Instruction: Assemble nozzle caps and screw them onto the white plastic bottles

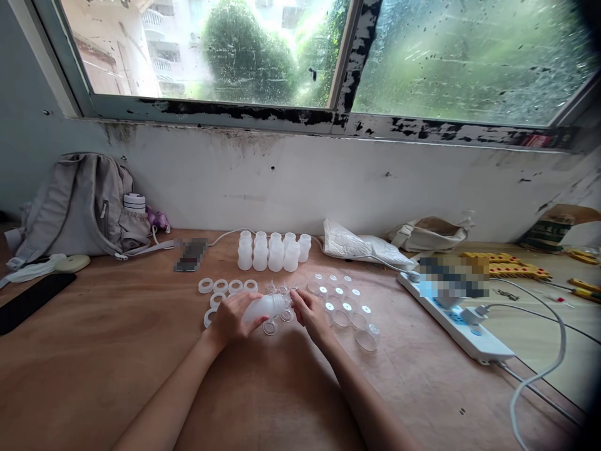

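Below the row of white bottles on the wooden table, left hand wraps closed around a translucent bottle lying sideways. Right hand pinches at the bottle's mouth, fingertips closed; what they hold is too small to tell. White rings lie left of that bottle, clear caps right.

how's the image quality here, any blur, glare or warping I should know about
Head view: bright daylight washes out the rain-spotted window; wide-angle warping bends the frame, right corners darken; two patches are pixelated, one over the white power strip; the translucent white plastic bottle in the left hand stays fairly sharp.
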Demonstrator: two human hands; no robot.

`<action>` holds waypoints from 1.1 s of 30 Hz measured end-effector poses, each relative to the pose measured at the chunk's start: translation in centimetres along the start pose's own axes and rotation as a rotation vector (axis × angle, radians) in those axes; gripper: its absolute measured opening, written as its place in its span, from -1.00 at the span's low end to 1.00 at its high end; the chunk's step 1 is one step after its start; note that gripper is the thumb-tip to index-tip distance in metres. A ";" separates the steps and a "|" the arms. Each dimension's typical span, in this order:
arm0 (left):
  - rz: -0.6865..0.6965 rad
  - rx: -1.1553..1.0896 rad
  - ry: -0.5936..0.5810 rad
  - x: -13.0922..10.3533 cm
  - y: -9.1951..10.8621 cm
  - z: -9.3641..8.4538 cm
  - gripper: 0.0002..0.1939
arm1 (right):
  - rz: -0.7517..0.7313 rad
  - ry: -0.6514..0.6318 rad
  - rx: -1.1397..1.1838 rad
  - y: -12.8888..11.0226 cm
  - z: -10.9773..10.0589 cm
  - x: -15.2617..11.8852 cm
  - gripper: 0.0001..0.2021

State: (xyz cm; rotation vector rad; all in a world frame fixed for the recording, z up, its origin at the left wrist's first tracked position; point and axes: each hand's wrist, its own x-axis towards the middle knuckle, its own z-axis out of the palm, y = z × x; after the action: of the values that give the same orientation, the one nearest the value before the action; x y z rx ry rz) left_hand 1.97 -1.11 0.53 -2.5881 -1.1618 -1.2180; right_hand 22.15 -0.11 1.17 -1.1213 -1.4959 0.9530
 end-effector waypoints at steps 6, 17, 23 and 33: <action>0.010 -0.001 -0.016 -0.1 -0.1 0.1 -0.69 | -0.034 0.002 -0.020 0.0 0.0 -0.1 -0.61; 0.013 -0.045 -0.014 -0.1 -0.1 0.1 -0.67 | -0.068 0.032 -0.051 -0.6 0.1 -0.2 -0.54; -0.208 -0.261 -0.001 0.3 0.7 0.3 -0.72 | -0.018 0.011 0.209 -1.5 0.1 -0.4 -0.76; -0.363 -0.481 -0.043 0.9 2.5 0.4 -0.59 | 0.010 -0.089 0.233 -1.6 0.5 -0.6 -0.80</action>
State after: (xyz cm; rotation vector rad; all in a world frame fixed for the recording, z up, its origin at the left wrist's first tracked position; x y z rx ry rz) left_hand 4.22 -2.16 1.52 -2.8177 -1.5693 -1.7071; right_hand 21.39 -1.17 2.43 -0.9298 -1.4088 1.1641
